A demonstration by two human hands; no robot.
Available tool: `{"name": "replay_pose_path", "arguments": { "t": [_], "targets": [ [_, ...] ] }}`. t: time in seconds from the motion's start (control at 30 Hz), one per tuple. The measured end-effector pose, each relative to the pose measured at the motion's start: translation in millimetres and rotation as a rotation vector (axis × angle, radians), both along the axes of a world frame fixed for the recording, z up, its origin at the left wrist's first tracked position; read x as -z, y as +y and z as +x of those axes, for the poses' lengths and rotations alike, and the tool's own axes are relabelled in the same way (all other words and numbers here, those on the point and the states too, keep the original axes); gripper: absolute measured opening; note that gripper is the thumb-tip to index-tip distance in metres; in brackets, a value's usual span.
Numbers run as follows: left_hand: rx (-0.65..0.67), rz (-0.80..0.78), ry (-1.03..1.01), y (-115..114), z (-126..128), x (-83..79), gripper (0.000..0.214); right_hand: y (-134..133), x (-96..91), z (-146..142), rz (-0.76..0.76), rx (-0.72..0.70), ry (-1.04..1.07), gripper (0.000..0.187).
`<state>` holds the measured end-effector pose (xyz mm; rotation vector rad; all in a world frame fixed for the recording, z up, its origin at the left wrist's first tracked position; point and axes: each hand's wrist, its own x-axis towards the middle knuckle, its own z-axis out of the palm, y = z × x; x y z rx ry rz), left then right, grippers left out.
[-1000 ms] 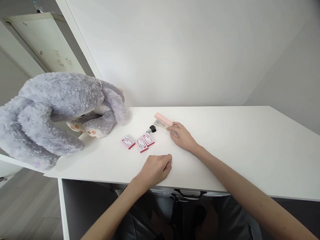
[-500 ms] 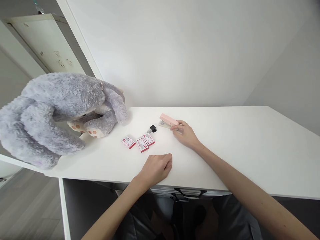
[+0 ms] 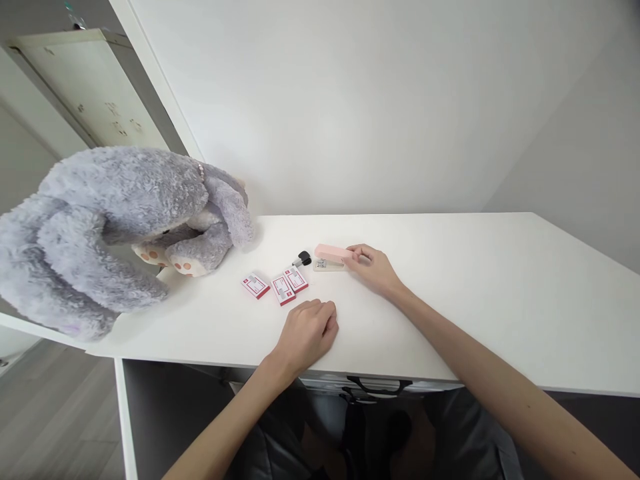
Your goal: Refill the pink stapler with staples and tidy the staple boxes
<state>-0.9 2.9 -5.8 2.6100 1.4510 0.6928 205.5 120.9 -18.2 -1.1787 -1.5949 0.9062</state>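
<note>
My right hand (image 3: 373, 270) grips the rear end of a pink stapler (image 3: 334, 253), thumb and fingers closed on it. The stapler's pale base rests on the white desk, and its front end points left. Curled into a loose fist, my left hand (image 3: 309, 331) lies on the desk nearer to me, with nothing visible in it. Three small red-and-white boxes lie left of the stapler: one box (image 3: 255, 285) apart, another box (image 3: 283, 290) against a third box (image 3: 297, 279). Just beyond them is a small black-and-metal object (image 3: 302, 259), perhaps a staple remover.
A large grey plush toy (image 3: 125, 193) slumps over the left end of the desk (image 3: 475, 287). A white wall (image 3: 350, 107) rises behind. Below the front edge is a dark drawer handle (image 3: 380, 387). A pale cabinet (image 3: 75, 87) stands at the far left.
The stapler has turned slightly, its front end coming toward me and a little left, with my right hand still on it. My left fist has shifted slightly left and away from me.
</note>
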Motion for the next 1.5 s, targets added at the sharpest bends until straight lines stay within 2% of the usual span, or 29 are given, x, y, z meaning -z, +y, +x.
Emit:
{"name": "replay_pose_path", "arguments": {
  "t": [0.03, 0.07, 0.13, 0.2, 0.3, 0.47, 0.73, 0.87, 1.0, 1.5],
  "targets": [
    [0.007, 0.004, 0.009, 0.1, 0.2, 0.2, 0.025, -0.8, 0.3, -1.1, 0.015, -0.025, 0.014, 0.017],
    [0.012, 0.011, 0.017, 0.3, 0.3, 0.4, 0.025, -1.4, 0.5, -2.1, 0.028, -0.047, 0.019, 0.019],
    [0.017, 0.034, 0.021, 0.7, 0.7, 0.7, 0.026, -1.9, 1.0, -3.7, 0.034, -0.074, -0.001, 0.042],
    [0.009, 0.065, 0.009, 1.1, 1.2, 0.4, 0.026, -1.8, 1.3, -4.4, 0.022, -0.097, -0.041, 0.05],
    [-0.039, 0.136, -0.034, 1.7, 2.0, -1.4, 0.022, -1.7, 0.9, -3.8, -0.007, -0.135, -0.068, 0.041],
    [-0.161, 0.191, -0.172, 3.5, 1.2, -3.3, 0.008, -2.2, -1.7, -1.1, -0.063, -0.189, -0.089, 0.04],
    [-0.321, 0.16, -0.347, 12.8, -6.6, 4.6, 0.028, -7.7, -9.8, 0.8, -0.074, -0.345, -0.135, 0.033],
    [-0.323, 0.082, -0.379, 17.1, -10.7, 7.4, 0.022, -11.5, -12.5, -0.7, -0.101, -0.399, -0.129, 0.03],
    [-0.295, 0.025, -0.397, 18.9, -13.2, 7.5, 0.019, -12.4, -13.0, -2.0, -0.147, -0.455, -0.111, 0.042],
    [-0.26, -0.005, -0.43, 18.3, -13.5, 2.0, 0.008, -16.2, -15.1, -5.5, -0.23, -0.513, -0.024, 0.041]
  ]
}}
